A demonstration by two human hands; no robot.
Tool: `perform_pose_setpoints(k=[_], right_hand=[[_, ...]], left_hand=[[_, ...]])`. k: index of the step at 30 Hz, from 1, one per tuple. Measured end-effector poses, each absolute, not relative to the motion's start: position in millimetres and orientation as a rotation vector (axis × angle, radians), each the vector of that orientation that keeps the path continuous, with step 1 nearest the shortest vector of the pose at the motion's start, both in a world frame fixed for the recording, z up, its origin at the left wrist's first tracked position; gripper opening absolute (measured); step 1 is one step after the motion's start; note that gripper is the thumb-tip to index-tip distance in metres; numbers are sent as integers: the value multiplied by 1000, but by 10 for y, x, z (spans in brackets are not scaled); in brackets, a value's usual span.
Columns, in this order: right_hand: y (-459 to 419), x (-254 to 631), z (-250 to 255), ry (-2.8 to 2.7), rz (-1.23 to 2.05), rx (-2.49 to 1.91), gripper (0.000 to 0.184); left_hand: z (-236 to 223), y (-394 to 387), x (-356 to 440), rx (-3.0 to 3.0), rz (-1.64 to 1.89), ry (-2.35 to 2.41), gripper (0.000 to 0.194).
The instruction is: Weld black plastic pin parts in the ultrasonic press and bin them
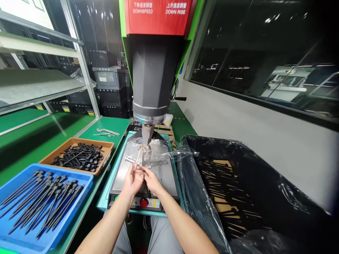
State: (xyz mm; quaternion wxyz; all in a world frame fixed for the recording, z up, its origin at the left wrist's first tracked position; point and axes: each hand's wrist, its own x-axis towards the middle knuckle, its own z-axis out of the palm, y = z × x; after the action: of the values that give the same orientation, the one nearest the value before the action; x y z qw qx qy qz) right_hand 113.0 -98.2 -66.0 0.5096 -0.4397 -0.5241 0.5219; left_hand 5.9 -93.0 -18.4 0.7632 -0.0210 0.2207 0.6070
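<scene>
My left hand (134,179) and my right hand (152,181) meet over the front of the metal base plate (120,181). The fingers of both are closed and touch each other. A dark slender piece (147,187) shows beneath my right hand, gripped by its fingers; most of it is hidden. Whatever my left fingers pinch is too small to make out. Just beyond my hands stands a small metal fixture (146,155), with the press's pointed metal horn (147,135) right above it. A red button (144,202) sits on the panel below my wrists.
At left, a blue tray (88,183) holds several long black rods with thick heads; behind it is an orange tray (109,148) of black parts. A wrench (108,131) lies farther back. At right stands a plastic-lined black bin (265,176) with rods on cardboard.
</scene>
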Motion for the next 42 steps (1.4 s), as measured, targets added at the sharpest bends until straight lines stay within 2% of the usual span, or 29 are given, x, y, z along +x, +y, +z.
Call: perform_pose_setpoints(k=[3, 7, 10, 17, 22, 33, 42], right_hand=[[-764, 1107, -536, -1280, 1115, -1067, 45], [-509, 1196, -267, -1293, 833, -1031, 36], [-385, 1275, -83, -1306, 741, -1029, 31], [-261, 1285, -119, -1247, 680, -999, 25], [-69, 1212, -220, -1174, 716, -1005, 32], [75, 1340, -135, -1274, 836, -1025, 27], [173, 1394, -273, -1266, 723, -1097, 27]], left_hand=[[-57, -843, -18, 36, 1338, 474, 26], [81, -718, -48, 179, 1368, 520, 13], [156, -623, -58, 292, 1383, 549, 2], [226, -468, -85, 395, 1390, 587, 16], [166, -441, -71, 434, 1379, 614, 21], [77, -381, -128, 514, 1367, 658, 26], [20, -399, -104, 582, 1357, 698, 26]])
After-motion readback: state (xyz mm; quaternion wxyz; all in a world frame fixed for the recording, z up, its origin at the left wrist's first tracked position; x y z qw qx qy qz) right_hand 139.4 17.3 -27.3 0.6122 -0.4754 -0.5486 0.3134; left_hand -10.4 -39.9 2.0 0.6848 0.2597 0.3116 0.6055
